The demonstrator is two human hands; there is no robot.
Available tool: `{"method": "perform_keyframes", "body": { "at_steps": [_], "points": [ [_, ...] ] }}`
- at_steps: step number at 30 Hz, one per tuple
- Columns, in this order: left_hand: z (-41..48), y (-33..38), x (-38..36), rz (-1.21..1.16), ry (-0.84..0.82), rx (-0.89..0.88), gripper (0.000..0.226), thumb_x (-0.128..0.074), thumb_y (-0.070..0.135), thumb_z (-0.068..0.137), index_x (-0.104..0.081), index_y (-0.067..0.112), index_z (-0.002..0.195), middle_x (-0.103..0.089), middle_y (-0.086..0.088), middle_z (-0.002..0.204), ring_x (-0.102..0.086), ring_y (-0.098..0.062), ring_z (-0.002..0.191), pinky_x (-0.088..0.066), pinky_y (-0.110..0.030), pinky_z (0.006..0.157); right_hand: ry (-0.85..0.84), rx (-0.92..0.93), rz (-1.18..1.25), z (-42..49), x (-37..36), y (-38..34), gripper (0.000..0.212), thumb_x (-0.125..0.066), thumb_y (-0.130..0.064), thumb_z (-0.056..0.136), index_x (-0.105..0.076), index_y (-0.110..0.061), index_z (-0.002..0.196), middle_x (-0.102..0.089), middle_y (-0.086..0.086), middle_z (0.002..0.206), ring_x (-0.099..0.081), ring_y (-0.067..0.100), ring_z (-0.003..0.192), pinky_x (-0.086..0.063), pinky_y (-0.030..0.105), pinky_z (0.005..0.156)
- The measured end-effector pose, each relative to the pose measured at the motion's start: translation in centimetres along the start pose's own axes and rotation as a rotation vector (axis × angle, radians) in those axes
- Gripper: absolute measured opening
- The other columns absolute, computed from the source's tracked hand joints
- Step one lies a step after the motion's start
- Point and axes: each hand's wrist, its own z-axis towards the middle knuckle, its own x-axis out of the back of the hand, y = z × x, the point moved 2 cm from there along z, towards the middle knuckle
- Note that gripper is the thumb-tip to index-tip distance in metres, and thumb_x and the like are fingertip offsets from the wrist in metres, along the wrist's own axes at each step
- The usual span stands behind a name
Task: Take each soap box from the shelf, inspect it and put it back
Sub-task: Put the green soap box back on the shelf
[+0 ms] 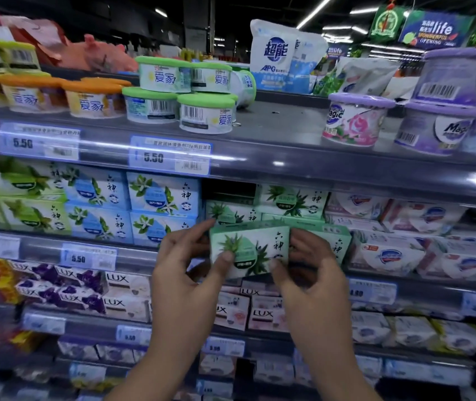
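A green and white aloe soap box [252, 250] is held in front of the second shelf, its printed face toward me. My left hand [186, 273] grips its left end, thumb on the front. My right hand [310, 273] grips its right end. Behind it, more of the same green soap boxes [291, 199] stand on the shelf, with a dark gap [225, 191] at the upper left of their stack. Another green box [336, 240] sits right behind my right hand.
Blue soap boxes [161, 204] stand left of the gap, white and pink soap packs [398, 253] to the right. LUX boxes [127, 293] fill the shelf below. Air freshener tubs [202, 114] line the top shelf [274, 151]. Price tags [87, 256] run along the shelf edges.
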Motion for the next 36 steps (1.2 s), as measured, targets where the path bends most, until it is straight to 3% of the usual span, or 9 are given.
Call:
{"method": "perform_keyframes", "body": {
  "at_steps": [6,10,12,16,20,23,27,31,36],
  "points": [
    [0.6,-0.2,0.4,-0.287,-0.107,0.196,0.046,-0.08,0.037,0.069,-0.074,0.031,0.115,-0.078,0.002,0.1,-0.074,-0.005,0.09,-0.06,-0.013,0.08,-0.086,-0.192,0.214,0.3,0.9,0.5,0.034,-0.08,-0.046,0.078,-0.063,-0.053,0.107,-0.074,-0.036,0.093,-0.068,-0.017,0.088,-0.052,0.013,0.073],
    [0.4,-0.4,0.0,-0.245,-0.367,0.276,0.045,-0.085,0.036,0.069,-0.071,0.027,0.111,-0.081,0.015,0.095,-0.077,-0.001,0.085,-0.058,-0.012,0.067,-0.05,-0.173,0.257,-0.2,1.2,0.5,0.049,-0.08,-0.062,0.059,-0.066,-0.052,0.104,-0.078,-0.026,0.095,-0.071,-0.012,0.091,-0.053,0.019,0.076],
    [0.3,-0.6,0.0,-0.313,-0.433,0.329,0.051,-0.086,0.033,0.064,-0.072,0.019,0.11,-0.083,0.006,0.095,-0.079,-0.01,0.084,-0.059,-0.016,0.065,-0.07,-0.119,0.279,-0.6,1.3,0.3,0.058,-0.082,-0.061,0.06,-0.064,-0.045,0.113,-0.08,-0.018,0.101,-0.073,-0.006,0.095,-0.058,0.016,0.073],
    [0.4,-0.5,0.8,-0.378,-0.43,0.271,0.051,-0.088,0.017,0.063,-0.07,0.01,0.11,-0.081,-0.008,0.102,-0.078,-0.024,0.096,-0.06,-0.022,0.072,-0.162,-0.05,0.288,-1.4,1.3,0.0,0.04,-0.083,-0.038,0.075,-0.069,-0.045,0.113,-0.079,-0.019,0.111,-0.074,-0.002,0.103,-0.056,0.009,0.078],
    [-0.1,0.1,1.6,-0.332,-0.323,0.203,0.063,-0.098,0.02,0.059,-0.07,0.021,0.115,-0.081,-0.002,0.101,-0.077,-0.022,0.099,-0.064,-0.031,0.073,-0.117,-0.074,0.307,-2.2,1.1,0.0,0.033,-0.079,-0.038,0.077,-0.073,-0.057,0.103,-0.078,-0.024,0.11,-0.072,-0.005,0.103,-0.056,0.008,0.078],
    [-0.9,1.5,2.5,-0.274,-0.26,0.051,0.074,-0.09,0.037,0.06,-0.06,0.038,0.128,-0.079,0.005,0.097,-0.077,-0.015,0.094,-0.066,-0.033,0.069,-0.1,-0.153,0.349,-2.8,0.5,0.8,0.026,-0.071,-0.027,0.092,-0.074,-0.044,0.111,-0.081,-0.013,0.109,-0.076,0.007,0.101,-0.06,0.016,0.077],
    [-1.9,2.7,2.8,-0.161,-0.205,-0.14,0.066,-0.082,0.043,0.064,-0.051,0.048,0.122,-0.071,0.012,0.088,-0.071,-0.013,0.085,-0.061,-0.035,0.056,-0.164,-0.279,0.403,-3.8,-0.8,1.3,0.033,-0.057,-0.011,0.104,-0.064,-0.025,0.133,-0.081,-0.003,0.112,-0.077,0.019,0.104,-0.065,0.03,0.079],
    [-1.9,3.0,3.1,-0.158,-0.215,-0.18,0.052,-0.082,0.04,0.073,-0.053,0.048,0.116,-0.07,0.011,0.086,-0.071,-0.016,0.081,-0.059,-0.033,0.056,-0.12,-0.286,0.471,-4.5,-0.9,0.6,0.035,-0.066,-0.021,0.096,-0.064,-0.024,0.131,-0.081,-0.006,0.109,-0.077,0.018,0.101,-0.066,0.033,0.077],
    [-0.9,0.4,3.2,-0.311,-0.222,0.133,0.032,-0.078,0.03,0.084,-0.07,0.037,0.113,-0.08,0.007,0.103,-0.076,-0.014,0.102,-0.064,-0.027,0.078,0.037,0.039,0.322,-5.3,1.0,-1.9,0.057,-0.088,-0.058,0.065,-0.061,-0.043,0.113,-0.079,-0.007,0.109,-0.074,0.01,0.102,-0.062,0.022,0.075]
  ]
}}
